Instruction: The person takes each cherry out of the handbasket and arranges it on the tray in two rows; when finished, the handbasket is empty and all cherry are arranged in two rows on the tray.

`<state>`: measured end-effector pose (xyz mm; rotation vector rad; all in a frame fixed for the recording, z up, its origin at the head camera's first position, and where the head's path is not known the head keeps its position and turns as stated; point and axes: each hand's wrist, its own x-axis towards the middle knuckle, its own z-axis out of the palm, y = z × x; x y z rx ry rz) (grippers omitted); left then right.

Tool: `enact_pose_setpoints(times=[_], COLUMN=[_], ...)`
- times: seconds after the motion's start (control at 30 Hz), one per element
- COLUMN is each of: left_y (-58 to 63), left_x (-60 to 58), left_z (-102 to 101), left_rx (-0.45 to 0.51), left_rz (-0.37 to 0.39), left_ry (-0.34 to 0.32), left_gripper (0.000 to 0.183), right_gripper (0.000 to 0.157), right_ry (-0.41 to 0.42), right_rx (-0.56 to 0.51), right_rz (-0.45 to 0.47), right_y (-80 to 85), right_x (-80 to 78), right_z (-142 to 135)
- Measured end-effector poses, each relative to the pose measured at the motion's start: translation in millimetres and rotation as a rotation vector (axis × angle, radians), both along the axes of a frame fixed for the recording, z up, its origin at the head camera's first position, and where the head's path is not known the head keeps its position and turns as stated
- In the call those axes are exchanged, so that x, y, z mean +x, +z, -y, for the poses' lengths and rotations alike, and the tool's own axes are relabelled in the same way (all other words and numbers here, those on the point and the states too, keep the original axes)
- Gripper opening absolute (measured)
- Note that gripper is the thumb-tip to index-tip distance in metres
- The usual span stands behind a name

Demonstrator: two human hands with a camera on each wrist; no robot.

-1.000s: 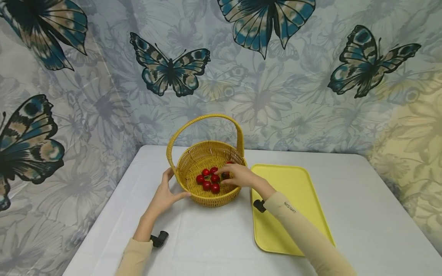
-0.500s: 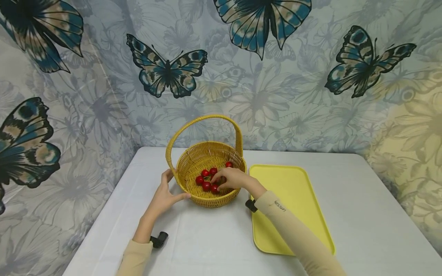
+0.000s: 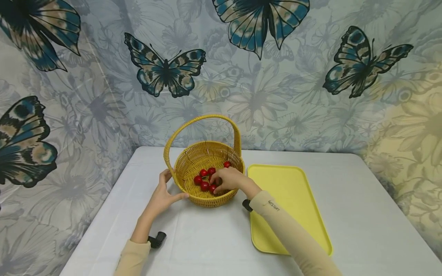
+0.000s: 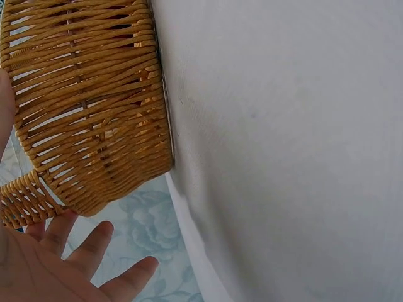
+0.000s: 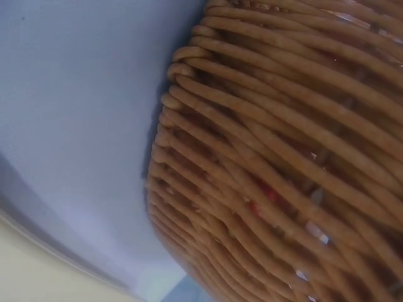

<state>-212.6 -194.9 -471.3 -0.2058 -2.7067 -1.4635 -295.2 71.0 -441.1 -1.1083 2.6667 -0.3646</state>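
Note:
A yellow wicker basket (image 3: 191,157) with a tall arched handle stands on the table, with several red cherries (image 3: 204,186) on its floor. My left hand (image 3: 165,197) braces the basket's left side, thumb at the front rim and fingers by the handle's foot. In the left wrist view those fingers (image 4: 91,248) are spread and fairly straight. My right hand (image 3: 229,180) reaches over the right rim, its thumb and fingers curled round a cherry (image 3: 212,188), which they partly cover. Only woven wall (image 5: 271,138) and red glimpses through its gaps show in the right wrist view.
A yellow tray (image 3: 283,184) lies right of the basket, under the right forearm. Another cherry (image 3: 227,164) sits by the basket's right wall. White cloth covers the table (image 3: 197,241); a butterfly-patterned backdrop (image 3: 255,103) rises behind it.
My right hand has moved left and down into the cherries, its fingers drawing closer together and uncovering the cherry by the right wall. The left hand stays at the basket.

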Motion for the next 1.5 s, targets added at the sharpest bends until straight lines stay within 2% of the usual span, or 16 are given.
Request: enact_pose_setpoints(times=[0.17, 0.5, 0.8, 1.07, 1.5], left_y=[0.3, -1.2, 0.2, -1.9, -6.7], left_x=[-0.7, -2.1, -1.0, -3.0, -0.6], left_z=[0, -1, 0, 1, 1], left_rx=[0.004, 0.023, 0.022, 0.031, 0.047], left_rz=[-0.006, -0.033, 0.002, -0.012, -0.015], left_ry=[-0.006, -0.027, -0.014, -0.025, -0.027], left_gripper=[0.108, 0.109, 0.106, 0.105, 0.107], right_gripper=[0.029, 0.029, 0.031, 0.034, 0.036], right_ry=[0.016, 0.033, 0.022, 0.006, 0.003], right_rx=[0.004, -0.100, -0.244, -0.346, -0.539], right_rz=[-0.013, -0.037, -0.020, -0.029, 0.023], right_y=[2.2, 3.8, 12.3, 14.5, 20.6], right_x=[0.3, 1.1, 9.5, 17.6, 26.4], right_z=[0, -7, -12, -18, -30])
